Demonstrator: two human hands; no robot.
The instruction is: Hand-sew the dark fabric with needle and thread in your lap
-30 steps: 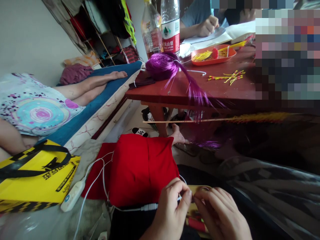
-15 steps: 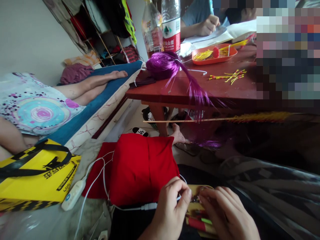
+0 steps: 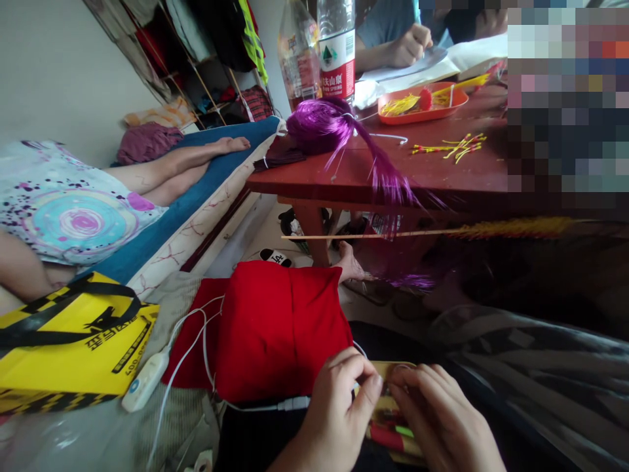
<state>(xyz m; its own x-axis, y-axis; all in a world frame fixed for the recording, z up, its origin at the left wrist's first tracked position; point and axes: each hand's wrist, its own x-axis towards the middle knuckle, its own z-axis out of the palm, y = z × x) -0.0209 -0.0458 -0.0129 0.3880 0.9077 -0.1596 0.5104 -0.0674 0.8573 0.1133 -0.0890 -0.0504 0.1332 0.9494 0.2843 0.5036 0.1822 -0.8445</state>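
Facing each other, left hand and right hand are pinched narrow over a yellowish tray, presumably for precision. Whether anything is held cannot be told.

Worn on the head, the single camera faces forward and down, close above the left grip and right grip, the bench farther off

A plain pale wall rose at the left, near a rack hung with clothes. Below stood a bed with a blue top. A reddish-brown table stood right of it on a pale floor, deep shadow underneath.
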